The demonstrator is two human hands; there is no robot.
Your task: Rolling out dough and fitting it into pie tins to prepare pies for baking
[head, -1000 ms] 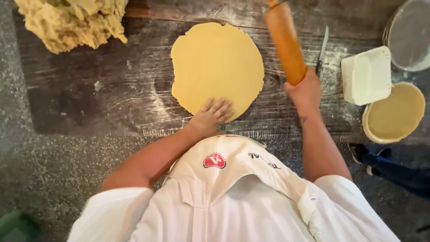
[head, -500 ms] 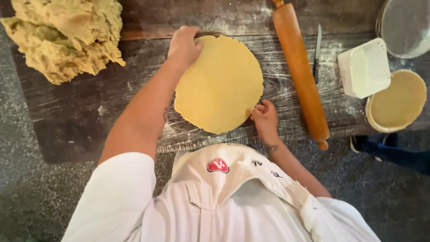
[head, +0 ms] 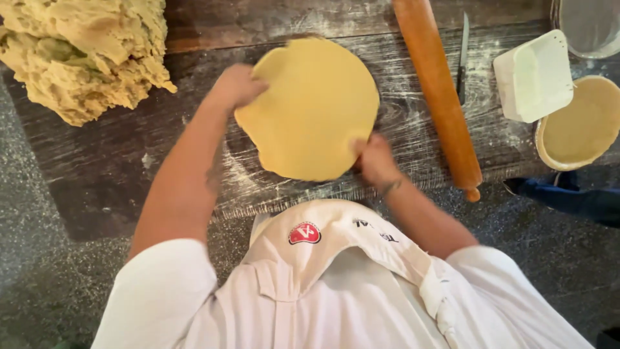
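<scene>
Both hands grip a round, thin yellow dough sheet [head: 310, 106] by its edges: left hand [head: 236, 87] far-left, right hand [head: 374, 161] near-right; their fingertips are hidden beneath it.

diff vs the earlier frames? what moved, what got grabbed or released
The right hand let go of the rolling pin, which now lies on the floured board, and took the near edge of the dough disc. The left hand went from the near edge to the far left edge. Both now lift the disc. The dough heap, knife, white tub and lined tin stayed put.
</scene>
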